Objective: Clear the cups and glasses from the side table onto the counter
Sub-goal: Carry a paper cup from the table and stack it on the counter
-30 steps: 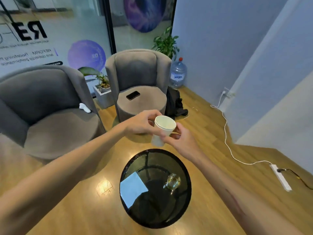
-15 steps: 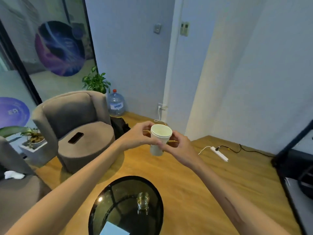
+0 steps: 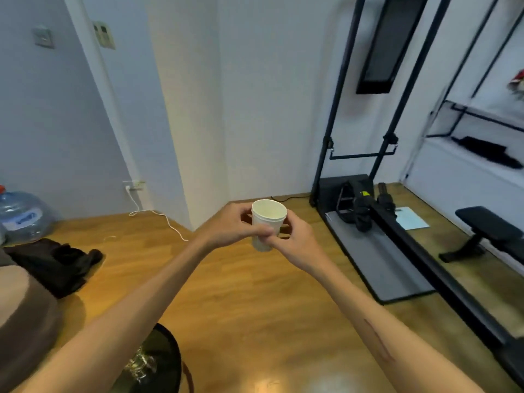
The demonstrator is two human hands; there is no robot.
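A white paper cup (image 3: 268,219) is upright in front of me at chest height, over the wooden floor. My left hand (image 3: 232,226) grips its left side and my right hand (image 3: 292,239) pinches its lower right side. The cup's inside looks empty. At the bottom edge the round black glass side table (image 3: 167,347) shows only in part, with a small clear glass (image 3: 141,364) standing on it beside my left forearm.
A black exercise machine frame (image 3: 365,154) with a grey mat (image 3: 377,251) stands ahead right, a black bench (image 3: 493,231) beyond it. A black bag (image 3: 56,265), a water jug (image 3: 21,215) and a brown armchair (image 3: 22,316) are at left. A white cable (image 3: 158,215) trails on the floor.
My view has swung to the right, away from the armchairs toward the exercise machine. Both hands keep the cup between them; the side table has slid to the bottom left edge.
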